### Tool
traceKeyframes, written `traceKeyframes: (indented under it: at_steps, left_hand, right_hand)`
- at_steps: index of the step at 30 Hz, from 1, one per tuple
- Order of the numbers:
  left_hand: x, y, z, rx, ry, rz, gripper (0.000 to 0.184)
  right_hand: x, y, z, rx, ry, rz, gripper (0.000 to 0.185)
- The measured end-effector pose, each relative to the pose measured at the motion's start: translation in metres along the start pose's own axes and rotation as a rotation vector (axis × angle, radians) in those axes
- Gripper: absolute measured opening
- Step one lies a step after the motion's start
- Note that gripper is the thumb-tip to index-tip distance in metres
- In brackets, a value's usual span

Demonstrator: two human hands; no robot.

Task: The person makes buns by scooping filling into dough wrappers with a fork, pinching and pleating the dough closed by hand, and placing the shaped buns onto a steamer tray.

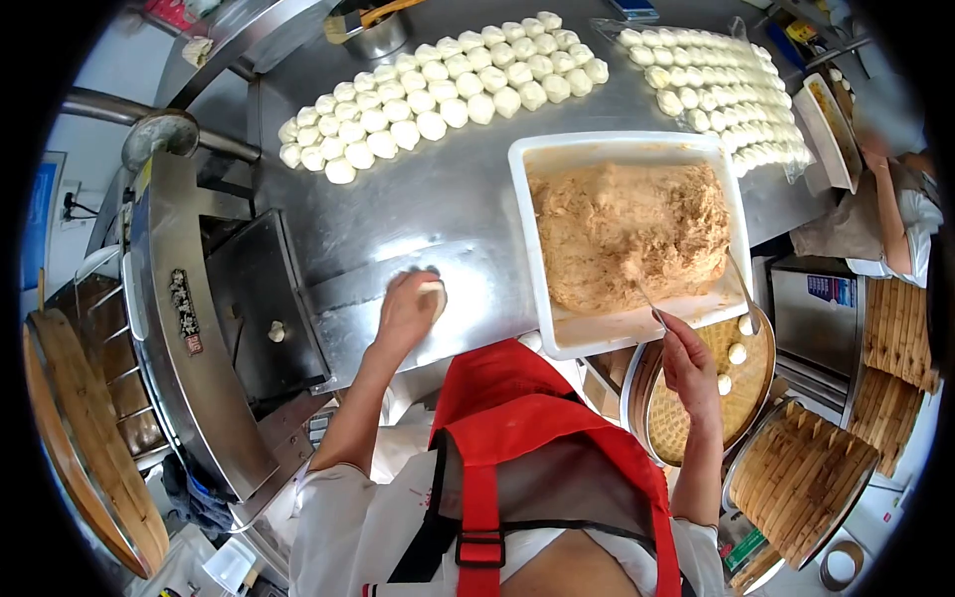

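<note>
Above the steel table, my left hand has its fingers curled around a small piece of white dough. My right hand pinches a thin metal filling spatula, its tip at the near part of the meat-like filling. That filling lies heaped in a white rectangular tub on the right side of the table. Another flat metal tool leans over the tub's near right corner.
Rows of white dough balls lie across the table's far side. More rows sit beneath clear plastic at the far right. A round steamer with a few dough pieces stands below the tub. Another person is at the right. A steel machine borders the left.
</note>
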State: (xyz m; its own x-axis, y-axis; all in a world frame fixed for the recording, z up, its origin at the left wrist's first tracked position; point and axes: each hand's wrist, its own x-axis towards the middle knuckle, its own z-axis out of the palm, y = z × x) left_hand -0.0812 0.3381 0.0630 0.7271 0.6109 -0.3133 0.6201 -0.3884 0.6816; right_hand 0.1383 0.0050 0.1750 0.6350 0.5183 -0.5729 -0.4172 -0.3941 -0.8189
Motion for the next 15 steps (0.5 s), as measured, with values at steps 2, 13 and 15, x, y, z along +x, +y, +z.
traceKeyframes:
  at_steps: [2, 13, 15]
  left_hand:
    - [0.004, -0.004, 0.005, 0.285, 0.228, 0.216, 0.033]
    - [0.024, 0.004, 0.053, 0.516, 0.281, 0.199, 0.070]
    - [0.026, 0.004, 0.053, 0.527, 0.285, 0.205, 0.071]
  right_hand:
    - [-0.002, -0.003, 0.001, -0.093, 0.051, -0.033, 0.032]
    - [-0.008, -0.028, 0.028, -1.033, 0.230, -0.356, 0.042]
    - [-0.006, -0.030, 0.029, -1.084, 0.233, -0.376, 0.041]
